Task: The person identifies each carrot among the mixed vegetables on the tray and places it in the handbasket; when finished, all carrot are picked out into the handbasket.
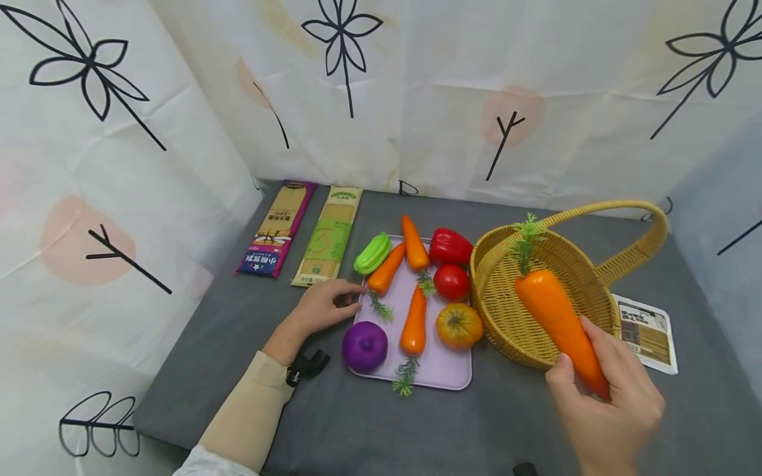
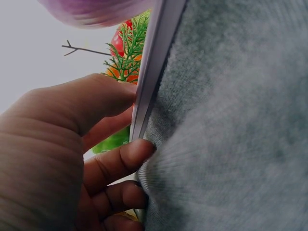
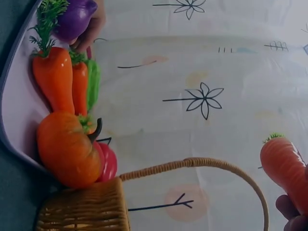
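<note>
A tapering orange carrot (image 1: pixel 555 314) is being gripped by the right hand (image 1: pixel 616 396), a lilac tray (image 1: pixel 445 369) at its left edge by the left hand (image 1: pixel 324 304), apparently for steadiness.

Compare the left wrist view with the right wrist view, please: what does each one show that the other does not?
Only the left wrist view shows, from close, the thumb of the left hand at the rim of the lilac tray.

Only the right wrist view shows the wicker basket with its arched handle, and the right hand holding a carrot.

Both show part of the tray, the left hand, the purple vegetable and green fronds.
</note>
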The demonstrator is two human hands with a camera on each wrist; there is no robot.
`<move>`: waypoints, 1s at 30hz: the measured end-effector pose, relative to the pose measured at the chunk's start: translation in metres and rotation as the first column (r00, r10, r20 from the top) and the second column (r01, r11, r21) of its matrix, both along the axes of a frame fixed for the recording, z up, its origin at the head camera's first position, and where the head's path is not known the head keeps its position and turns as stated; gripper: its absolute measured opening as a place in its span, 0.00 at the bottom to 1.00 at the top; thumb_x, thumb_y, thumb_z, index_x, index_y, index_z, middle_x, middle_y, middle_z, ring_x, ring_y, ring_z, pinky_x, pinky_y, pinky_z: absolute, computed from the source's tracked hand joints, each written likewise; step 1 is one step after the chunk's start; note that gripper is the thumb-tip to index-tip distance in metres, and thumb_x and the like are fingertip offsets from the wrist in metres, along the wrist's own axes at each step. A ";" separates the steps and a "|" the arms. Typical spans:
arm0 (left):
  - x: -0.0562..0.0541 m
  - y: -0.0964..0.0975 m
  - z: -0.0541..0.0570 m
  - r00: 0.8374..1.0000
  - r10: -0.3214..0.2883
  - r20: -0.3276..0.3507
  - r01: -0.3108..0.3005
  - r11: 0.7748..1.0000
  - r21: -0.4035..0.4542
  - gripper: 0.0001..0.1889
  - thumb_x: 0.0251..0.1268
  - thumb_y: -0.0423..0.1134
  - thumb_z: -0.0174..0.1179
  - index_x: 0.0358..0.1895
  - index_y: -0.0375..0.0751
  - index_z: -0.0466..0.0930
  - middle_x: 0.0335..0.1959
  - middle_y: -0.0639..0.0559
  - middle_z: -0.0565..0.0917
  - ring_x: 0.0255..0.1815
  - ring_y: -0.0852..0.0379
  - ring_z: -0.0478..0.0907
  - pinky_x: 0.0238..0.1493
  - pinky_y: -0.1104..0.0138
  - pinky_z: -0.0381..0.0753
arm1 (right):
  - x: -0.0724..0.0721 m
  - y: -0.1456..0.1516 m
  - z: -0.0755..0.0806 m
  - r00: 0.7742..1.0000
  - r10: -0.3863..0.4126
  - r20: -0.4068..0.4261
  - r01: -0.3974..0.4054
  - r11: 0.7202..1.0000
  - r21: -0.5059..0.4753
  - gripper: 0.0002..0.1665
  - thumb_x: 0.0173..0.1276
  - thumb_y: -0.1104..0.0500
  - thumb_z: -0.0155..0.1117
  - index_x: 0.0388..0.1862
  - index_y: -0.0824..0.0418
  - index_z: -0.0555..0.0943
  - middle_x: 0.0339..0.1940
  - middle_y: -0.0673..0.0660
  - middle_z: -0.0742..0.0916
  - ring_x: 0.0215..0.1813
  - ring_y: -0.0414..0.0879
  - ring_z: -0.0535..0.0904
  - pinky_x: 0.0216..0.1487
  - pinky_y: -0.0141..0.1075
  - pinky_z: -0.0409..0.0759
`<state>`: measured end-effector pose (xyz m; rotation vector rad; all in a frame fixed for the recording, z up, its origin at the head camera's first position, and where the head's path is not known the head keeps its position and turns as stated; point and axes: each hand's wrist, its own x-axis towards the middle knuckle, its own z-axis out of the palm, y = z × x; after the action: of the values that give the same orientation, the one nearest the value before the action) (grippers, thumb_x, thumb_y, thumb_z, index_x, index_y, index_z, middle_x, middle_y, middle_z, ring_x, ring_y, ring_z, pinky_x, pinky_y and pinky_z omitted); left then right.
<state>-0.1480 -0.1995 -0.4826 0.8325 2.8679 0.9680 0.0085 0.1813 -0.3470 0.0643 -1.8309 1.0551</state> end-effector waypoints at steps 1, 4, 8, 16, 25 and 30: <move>0.000 0.001 0.000 1.000 -0.001 0.004 0.001 1.000 -0.002 0.16 0.67 0.45 0.70 0.56 0.53 0.88 0.31 0.62 0.77 0.34 0.61 0.72 0.37 0.64 0.74 | 0.002 0.004 -0.002 1.000 -0.023 0.018 0.023 1.000 -0.009 0.22 0.51 0.65 0.65 0.45 0.75 0.87 0.38 0.60 0.88 0.37 0.29 0.74 0.36 0.17 0.66; 0.000 0.003 0.002 1.000 -0.002 0.009 0.002 1.000 -0.002 0.16 0.67 0.45 0.70 0.56 0.52 0.88 0.32 0.62 0.77 0.34 0.60 0.72 0.38 0.64 0.75 | 0.006 0.015 -0.009 0.992 -0.096 0.078 0.098 0.995 -0.026 0.22 0.52 0.65 0.66 0.47 0.73 0.88 0.41 0.49 0.88 0.39 0.29 0.76 0.42 0.20 0.70; 0.000 0.003 0.002 1.000 -0.001 0.003 0.001 1.000 0.002 0.16 0.66 0.45 0.70 0.56 0.52 0.88 0.31 0.62 0.77 0.34 0.60 0.72 0.37 0.64 0.75 | 0.009 0.027 -0.019 0.962 -0.210 0.176 0.216 0.976 -0.011 0.22 0.56 0.64 0.67 0.50 0.69 0.88 0.45 0.57 0.90 0.44 0.27 0.75 0.49 0.21 0.69; 0.001 0.003 0.004 1.000 -0.001 0.001 0.001 1.000 0.012 0.16 0.66 0.44 0.70 0.56 0.50 0.88 0.31 0.62 0.77 0.34 0.61 0.72 0.37 0.64 0.75 | 0.004 0.042 -0.032 0.923 -0.257 0.285 0.255 0.966 0.043 0.22 0.61 0.63 0.68 0.55 0.65 0.87 0.50 0.51 0.89 0.46 0.22 0.74 0.47 0.19 0.68; 0.001 0.002 0.004 1.000 0.013 0.024 -0.013 1.000 0.015 0.16 0.66 0.44 0.71 0.56 0.51 0.88 0.31 0.61 0.77 0.34 0.60 0.72 0.37 0.63 0.74 | -0.020 0.035 -0.040 0.911 -0.167 0.377 0.161 0.986 0.050 0.24 0.63 0.67 0.71 0.59 0.67 0.84 0.48 0.68 0.87 0.44 0.22 0.72 0.43 0.17 0.67; 0.001 0.002 0.002 0.999 0.024 0.042 -0.025 1.000 0.008 0.16 0.67 0.45 0.70 0.56 0.52 0.88 0.32 0.61 0.77 0.35 0.60 0.72 0.38 0.64 0.74 | -0.035 0.029 -0.043 0.884 -0.130 0.449 0.121 0.991 0.049 0.25 0.66 0.65 0.71 0.62 0.67 0.83 0.51 0.66 0.87 0.41 0.25 0.70 0.40 0.17 0.66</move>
<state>-0.1473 -0.1978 -0.4808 0.7698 2.8476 0.9881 -0.0265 0.2105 -0.3897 -0.3112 -2.2293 1.0169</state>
